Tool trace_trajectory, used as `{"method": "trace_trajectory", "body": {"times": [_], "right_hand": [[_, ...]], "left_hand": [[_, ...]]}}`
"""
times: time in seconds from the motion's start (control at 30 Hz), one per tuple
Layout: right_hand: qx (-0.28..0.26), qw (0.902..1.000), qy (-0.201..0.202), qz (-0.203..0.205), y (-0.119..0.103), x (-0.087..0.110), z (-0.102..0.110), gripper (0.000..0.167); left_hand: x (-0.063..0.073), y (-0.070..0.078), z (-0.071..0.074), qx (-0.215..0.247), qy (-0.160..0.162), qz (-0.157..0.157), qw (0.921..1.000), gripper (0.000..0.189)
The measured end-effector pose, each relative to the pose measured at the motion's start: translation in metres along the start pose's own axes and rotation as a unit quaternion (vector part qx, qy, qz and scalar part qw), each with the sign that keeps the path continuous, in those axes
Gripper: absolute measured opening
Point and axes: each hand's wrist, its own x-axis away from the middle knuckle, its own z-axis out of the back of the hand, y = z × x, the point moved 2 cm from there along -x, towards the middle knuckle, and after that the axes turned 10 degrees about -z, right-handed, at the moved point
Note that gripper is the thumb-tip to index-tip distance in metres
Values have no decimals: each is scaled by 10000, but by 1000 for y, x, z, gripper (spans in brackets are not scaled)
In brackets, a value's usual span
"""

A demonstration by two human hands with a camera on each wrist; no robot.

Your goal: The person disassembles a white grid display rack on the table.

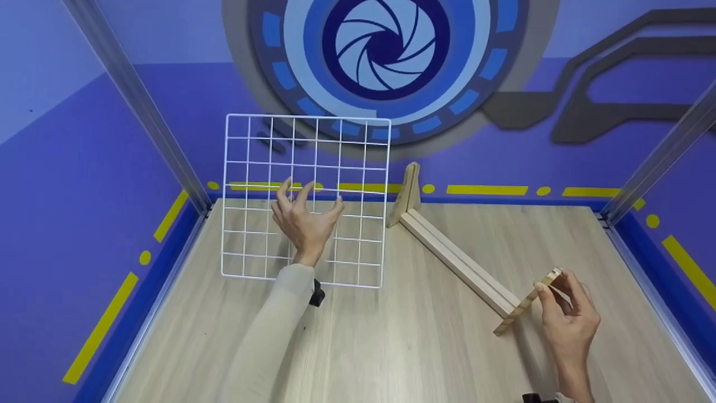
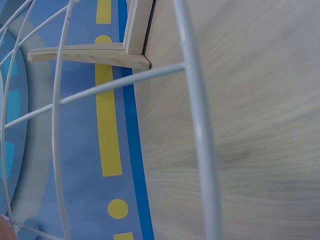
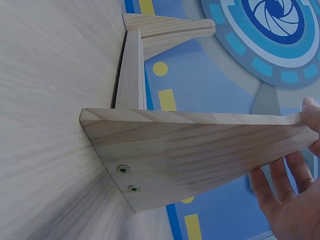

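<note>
In the head view my left hand (image 1: 305, 224) holds a white wire grid panel (image 1: 316, 165) at its middle, with bent fingers and thumb at the wires. The panel stands upright above the table's left half. A wooden stand (image 1: 456, 262) lies diagonally to its right, two parallel bars joining two tapered end pieces. My right hand (image 1: 570, 319) pinches the upper tip of the near end piece (image 1: 526, 302) between thumb and fingers. Two bolt heads (image 3: 123, 169) show on that piece's outer face in the right wrist view. The left wrist view shows mostly grid wires (image 2: 197, 115).
A pale wood-grain tabletop (image 1: 358, 341) lies under everything. Behind it rises a blue printed wall (image 1: 486, 162) with yellow dashes. Metal posts (image 1: 140, 106) stand at the back corners. The stand's far end piece (image 1: 407, 193) is near the back edge, close to the grid's right side.
</note>
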Motion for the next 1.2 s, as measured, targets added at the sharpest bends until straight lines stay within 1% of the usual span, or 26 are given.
{"method": "trace_trajectory", "body": {"times": [0.17,0.33,0.53,0.77,0.93,1.07,1.2], "right_hand": [[112,9999,63,-102,3,2,2,52],[-6,9999,105,-45,3,1,2,52],[-65,10000,54,27,2,-1,1,53],[56,9999,-38,-95,2,-1,-1,53],[53,9999,0,-91,3,-2,0,54],[91,9999,4,-138,4,-2,1,54],[109,9997,8,-214,4,-2,2,53]], "left_hand": [[2,-4,1,-31,-36,4,10000,60],[7,-6,0,-38,-145,137,9998,62],[8,-8,-2,55,-224,236,9995,60],[11,-12,0,-156,-376,456,9981,62],[15,-14,-1,-191,-465,496,9975,63],[17,-20,0,-115,-524,520,9972,64],[20,-29,1,-122,-551,580,9967,66]]}}
